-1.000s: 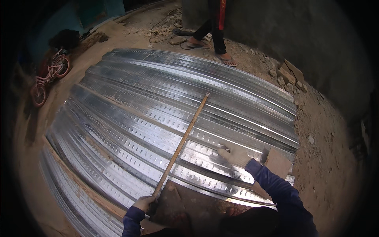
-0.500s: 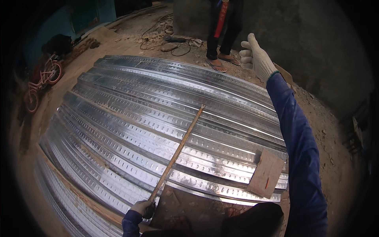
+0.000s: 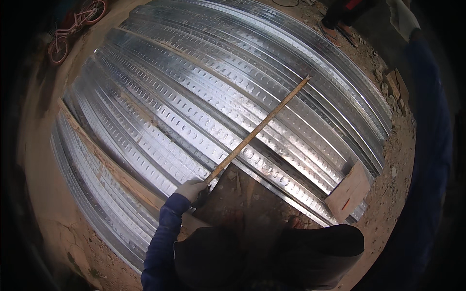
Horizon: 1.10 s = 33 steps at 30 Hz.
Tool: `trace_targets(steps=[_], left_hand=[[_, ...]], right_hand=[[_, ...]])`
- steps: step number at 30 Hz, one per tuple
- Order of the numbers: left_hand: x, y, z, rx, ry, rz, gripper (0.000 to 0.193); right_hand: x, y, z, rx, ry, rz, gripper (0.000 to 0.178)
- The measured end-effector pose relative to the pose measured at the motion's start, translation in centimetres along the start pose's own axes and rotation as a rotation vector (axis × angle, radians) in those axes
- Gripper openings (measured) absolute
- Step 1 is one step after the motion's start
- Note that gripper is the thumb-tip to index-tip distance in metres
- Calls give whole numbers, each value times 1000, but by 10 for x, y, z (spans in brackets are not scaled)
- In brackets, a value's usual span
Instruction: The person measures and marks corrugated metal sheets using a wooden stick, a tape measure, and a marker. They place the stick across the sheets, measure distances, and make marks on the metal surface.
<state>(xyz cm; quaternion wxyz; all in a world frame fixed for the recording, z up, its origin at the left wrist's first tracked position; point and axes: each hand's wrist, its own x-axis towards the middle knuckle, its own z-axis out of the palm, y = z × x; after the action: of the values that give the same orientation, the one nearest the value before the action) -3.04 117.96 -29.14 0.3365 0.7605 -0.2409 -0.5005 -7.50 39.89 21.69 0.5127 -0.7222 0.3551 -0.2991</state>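
Stick: we hold a long, thin wooden stick [image 3: 255, 132], pale brown, lying slantwise across the ribbed metal sheets [image 3: 194, 106].
Left hand: our gloved left hand [image 3: 191, 189] has its fingers closed round the stick's near end.
Right hand: our gloved right hand [image 3: 402, 17] is raised far beyond the stick's far tip; we cannot tell how its fingers stand.
Around: a flat board [image 3: 348, 191] lies right of the stick, on the sheets' edge; another person's feet [image 3: 340, 31] stand beyond the tip.
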Motion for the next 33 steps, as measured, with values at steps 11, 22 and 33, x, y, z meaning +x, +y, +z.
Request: trace_targets(steps=[11,22,33], left_hand=[[-19,27,0,160,52,-37,36],[-7,26,8,136,75,-103,42],[-9,1,16,-170,84,-102,29]], right_hand=[[-157,154,115,-1066,-97,-358,51],[-312,295,9,-1105,89,-71,25],[-582,486,-139,-863,710,560,29]])
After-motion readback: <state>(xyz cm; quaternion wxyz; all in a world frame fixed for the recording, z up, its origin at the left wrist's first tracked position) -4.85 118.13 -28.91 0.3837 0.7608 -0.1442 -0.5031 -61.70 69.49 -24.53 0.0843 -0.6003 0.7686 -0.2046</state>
